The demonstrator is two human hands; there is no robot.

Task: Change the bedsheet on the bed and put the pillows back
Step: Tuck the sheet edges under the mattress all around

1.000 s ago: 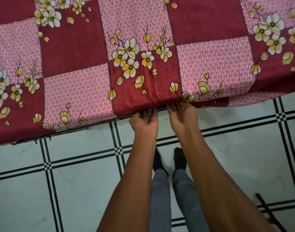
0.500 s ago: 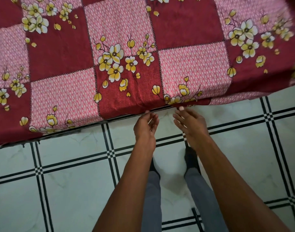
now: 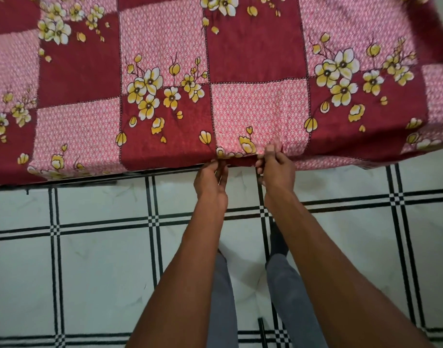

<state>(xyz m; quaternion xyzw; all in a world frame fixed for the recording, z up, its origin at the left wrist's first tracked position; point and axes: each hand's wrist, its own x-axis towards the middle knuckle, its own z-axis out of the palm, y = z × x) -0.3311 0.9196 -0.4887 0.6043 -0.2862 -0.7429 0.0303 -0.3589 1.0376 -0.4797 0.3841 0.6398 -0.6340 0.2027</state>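
A red and pink checked bedsheet (image 3: pixel 255 59) with yellow and white flowers covers the bed across the upper half of the head view. Its near edge hangs over the bed's side. My left hand (image 3: pixel 211 183) pinches the sheet's hem just below the edge. To its right, my right hand (image 3: pixel 275 169) grips the hem with curled fingers, bunching the cloth a little. No pillows are in view.
White floor tiles (image 3: pixel 95 272) with black grid lines fill the lower half. My legs in grey trousers (image 3: pixel 223 297) and dark socks stand close to the bed. A thin dark rod (image 3: pixel 262 330) lies on the floor near my feet.
Both hands came out from under the mattress edge, hung open for a moment, and now take hold of the sheet's hem further right. The camera has shifted right along the bed.
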